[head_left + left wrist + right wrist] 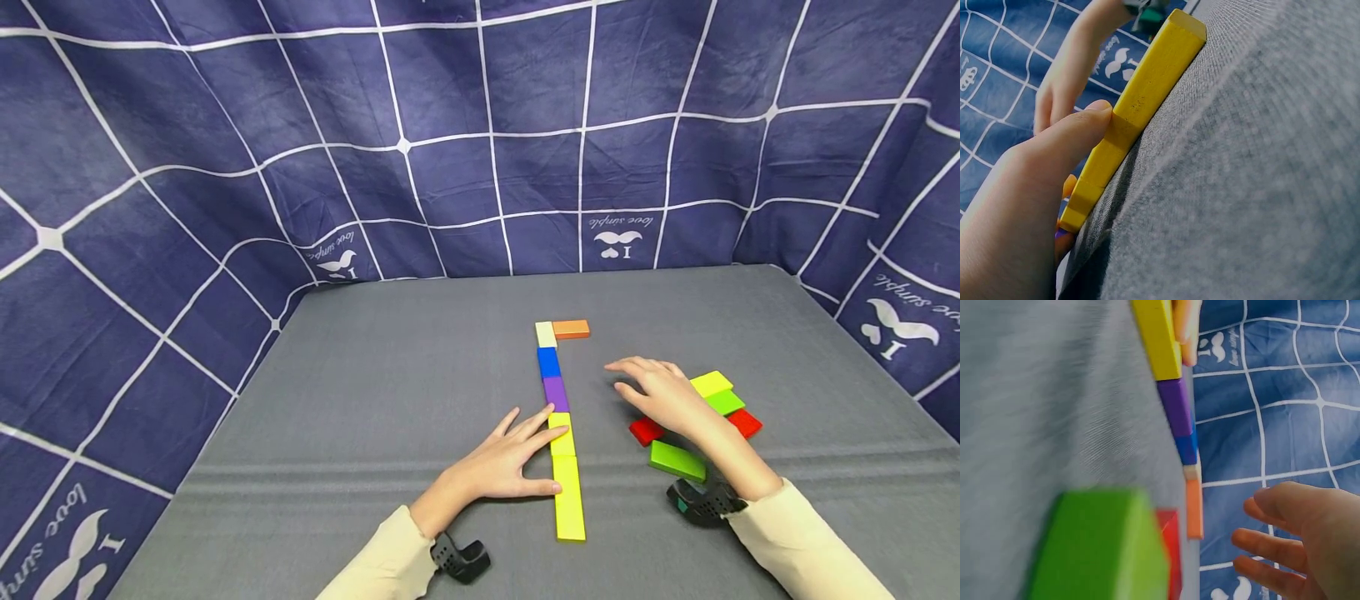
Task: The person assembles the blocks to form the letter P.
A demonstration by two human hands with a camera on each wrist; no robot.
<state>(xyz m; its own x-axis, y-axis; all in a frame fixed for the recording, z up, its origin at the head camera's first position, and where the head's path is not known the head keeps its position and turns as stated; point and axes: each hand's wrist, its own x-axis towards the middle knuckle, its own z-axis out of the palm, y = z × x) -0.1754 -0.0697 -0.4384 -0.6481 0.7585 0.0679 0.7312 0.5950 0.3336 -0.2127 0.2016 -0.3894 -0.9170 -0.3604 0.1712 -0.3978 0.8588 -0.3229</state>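
Observation:
A column of flat blocks runs end to end on the grey cloth: a cream block [546, 335], a blue block [549, 362], a purple block [556, 394], a yellow block [562, 446] and a longer yellow block [570, 504] nearest me. An orange block [572, 329] sits crosswise beside the cream one. My left hand [498, 462] spreads its fingers over the column's left side, thumb touching the long yellow block, fingertips on the nearer yellow and purple ones. Holding nothing, my right hand [660, 396] hovers right of the column with fingers loosely extended.
Under and beside the right forearm lie loose blocks: a yellow block [711, 383], a light green block [725, 402], a red block [746, 423], another red block [647, 431] and a green block [677, 460]. A blue checked cloth [450, 183] hangs behind and at the sides.

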